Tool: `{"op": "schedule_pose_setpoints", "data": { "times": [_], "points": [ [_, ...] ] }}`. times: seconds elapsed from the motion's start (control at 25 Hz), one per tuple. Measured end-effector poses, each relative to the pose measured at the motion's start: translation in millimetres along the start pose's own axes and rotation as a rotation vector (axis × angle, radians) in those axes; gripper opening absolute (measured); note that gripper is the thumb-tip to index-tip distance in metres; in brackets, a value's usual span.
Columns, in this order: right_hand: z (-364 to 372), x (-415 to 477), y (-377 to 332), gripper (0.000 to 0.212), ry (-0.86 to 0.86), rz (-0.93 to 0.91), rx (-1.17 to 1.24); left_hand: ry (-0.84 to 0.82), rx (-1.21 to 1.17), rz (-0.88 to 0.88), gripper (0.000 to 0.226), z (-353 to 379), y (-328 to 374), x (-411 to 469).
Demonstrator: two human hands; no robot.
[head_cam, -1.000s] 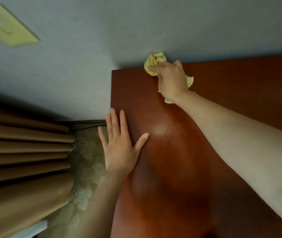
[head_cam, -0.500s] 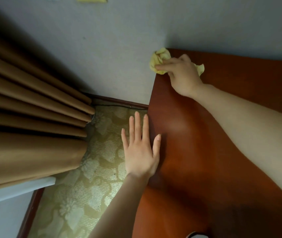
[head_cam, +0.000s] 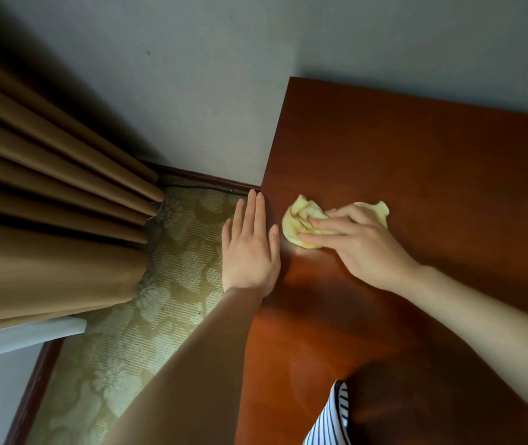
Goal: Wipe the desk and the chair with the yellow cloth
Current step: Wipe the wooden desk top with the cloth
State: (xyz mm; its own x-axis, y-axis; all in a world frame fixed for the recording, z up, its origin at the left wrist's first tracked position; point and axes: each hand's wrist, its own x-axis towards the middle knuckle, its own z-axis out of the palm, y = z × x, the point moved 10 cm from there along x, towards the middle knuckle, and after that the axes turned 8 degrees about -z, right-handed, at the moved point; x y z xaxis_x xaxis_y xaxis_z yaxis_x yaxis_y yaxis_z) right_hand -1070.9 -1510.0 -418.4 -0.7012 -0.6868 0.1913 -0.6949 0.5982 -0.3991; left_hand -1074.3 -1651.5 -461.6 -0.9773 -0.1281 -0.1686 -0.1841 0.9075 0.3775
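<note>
at desk [head_cam: 416, 187] left edge r hand [head_cam: 362, 248] grips bunched cloth [head_cam: 298, 220], l hand [head_cam: 249, 252] flat; overlap strokes w/ even pressure.

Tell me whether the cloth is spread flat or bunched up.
Bunched up. The cloth sits in a crumpled wad on the desk, folds and lumps showing on both sides of the right hand that holds it down.
</note>
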Motion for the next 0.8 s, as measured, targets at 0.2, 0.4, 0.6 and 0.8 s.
{"op": "schedule_pose_setpoints", "data": {
  "times": [0.2,0.4,0.6,0.8],
  "points": [
    [-14.7,-17.2,23.4,0.06,-0.118,-0.1,-0.05,-0.001,0.035,0.016,0.06,-1.8,2.8,-6.0],
    [-40.3,6.6,88.9,0.046,-0.004,0.12,-0.037,-0.018,0.051,0.033,0.061,-1.1,6.0,-3.2],
    [-51.8,49.4,156.6,0.039,0.104,0.372,-0.098,-0.028,0.018,0.024,0.06,-1.0,6.7,-7.1],
    [-53.6,72.7,172.9,0.046,0.264,0.63,-0.153,-0.016,-0.011,0.009,0.058,-1.8,3.6,-6.6]
  ]
}}
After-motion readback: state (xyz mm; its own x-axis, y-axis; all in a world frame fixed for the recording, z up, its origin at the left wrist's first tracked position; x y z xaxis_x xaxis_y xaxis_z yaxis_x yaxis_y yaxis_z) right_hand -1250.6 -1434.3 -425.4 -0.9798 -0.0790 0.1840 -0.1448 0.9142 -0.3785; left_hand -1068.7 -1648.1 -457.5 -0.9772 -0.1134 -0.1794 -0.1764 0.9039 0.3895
